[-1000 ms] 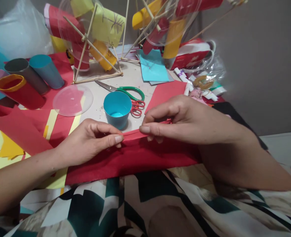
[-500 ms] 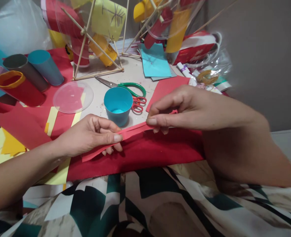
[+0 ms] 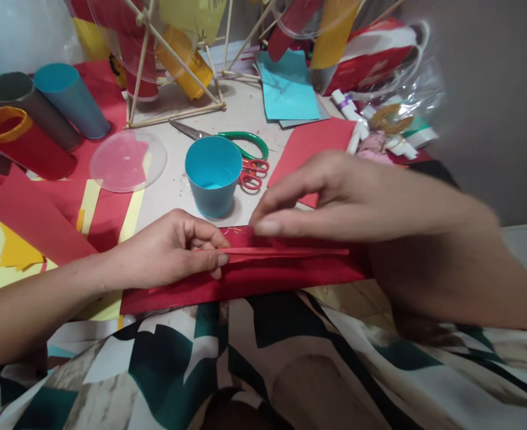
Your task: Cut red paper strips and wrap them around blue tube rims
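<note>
My left hand (image 3: 169, 254) pinches one end of a narrow red paper strip (image 3: 285, 252) between thumb and fingers. The strip points to the right, seen nearly edge-on, its far end free. Just above it hovers my right hand (image 3: 330, 200), blurred at the fingertips, with a gap between thumb and index finger and nothing visible in it. Behind the hands stands a blue cup (image 3: 213, 179). Close to its right are green-handled scissors (image 3: 245, 140) and a smaller red-handled pair (image 3: 254, 173). Dark red cloth or paper (image 3: 254, 275) lies beneath the strip.
Paper tubes (image 3: 73, 101) and a clear round lid (image 3: 128, 161) are at the left. A stick frame (image 3: 178, 114) with hanging cups stands at the back. Blue paper (image 3: 287, 89), a red sheet (image 3: 308, 155) and glue sticks (image 3: 346, 106) lie back right.
My right hand has let go of the red paper strip and lifted slightly off it. The strip has turned from slanting upward to nearly level. My left hand keeps its hold.
</note>
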`<state>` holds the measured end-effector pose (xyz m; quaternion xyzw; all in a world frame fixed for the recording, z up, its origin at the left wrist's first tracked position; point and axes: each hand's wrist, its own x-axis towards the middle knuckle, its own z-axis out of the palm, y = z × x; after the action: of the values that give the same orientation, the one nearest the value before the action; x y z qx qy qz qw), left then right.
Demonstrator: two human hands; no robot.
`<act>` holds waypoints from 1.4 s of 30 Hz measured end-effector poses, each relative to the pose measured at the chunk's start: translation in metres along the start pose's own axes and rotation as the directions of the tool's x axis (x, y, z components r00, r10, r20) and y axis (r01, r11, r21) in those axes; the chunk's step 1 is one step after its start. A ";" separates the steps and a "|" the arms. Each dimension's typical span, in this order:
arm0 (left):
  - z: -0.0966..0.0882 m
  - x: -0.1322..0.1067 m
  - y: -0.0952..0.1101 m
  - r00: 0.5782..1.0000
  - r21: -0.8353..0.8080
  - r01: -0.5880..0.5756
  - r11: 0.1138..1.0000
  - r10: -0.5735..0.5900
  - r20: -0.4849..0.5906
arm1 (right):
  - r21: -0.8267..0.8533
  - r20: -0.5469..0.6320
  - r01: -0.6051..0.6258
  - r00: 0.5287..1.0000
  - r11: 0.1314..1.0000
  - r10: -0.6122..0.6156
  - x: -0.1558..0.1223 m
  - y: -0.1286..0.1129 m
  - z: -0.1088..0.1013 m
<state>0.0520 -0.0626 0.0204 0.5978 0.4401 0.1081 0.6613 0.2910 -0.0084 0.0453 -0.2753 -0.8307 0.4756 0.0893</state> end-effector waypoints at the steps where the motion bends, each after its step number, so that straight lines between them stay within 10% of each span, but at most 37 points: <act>1: 0.001 0.000 -0.001 1.000 0.001 -0.018 1.000 0.018 0.002 | 0.011 0.073 0.006 0.997 1.000 -0.007 0.004 0.002 0.007; 6: 0.002 0.000 -0.005 0.999 -0.027 -0.026 0.999 0.025 -0.031 | 0.080 0.210 -0.081 0.976 0.994 0.062 0.016 0.005 0.025; 21: -0.007 -0.011 0.002 0.945 0.068 -0.208 0.976 0.219 -0.242 | 0.335 0.295 -0.156 0.954 0.929 0.054 0.012 0.015 -0.008; 26: -0.001 -0.014 0.003 0.823 0.360 -0.301 0.883 0.431 -0.369 | 0.360 0.284 -0.164 0.957 0.918 0.060 0.012 0.016 -0.008; 42: 0.005 -0.018 0.003 0.772 0.487 -0.400 0.777 0.572 -0.279 | 0.508 0.374 -0.265 0.925 0.820 0.067 0.019 0.015 0.009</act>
<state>0.0460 -0.0779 0.0307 0.7779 0.4075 0.3100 0.3644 0.2777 0.0013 0.0257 -0.2240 -0.6340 0.7399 -0.0224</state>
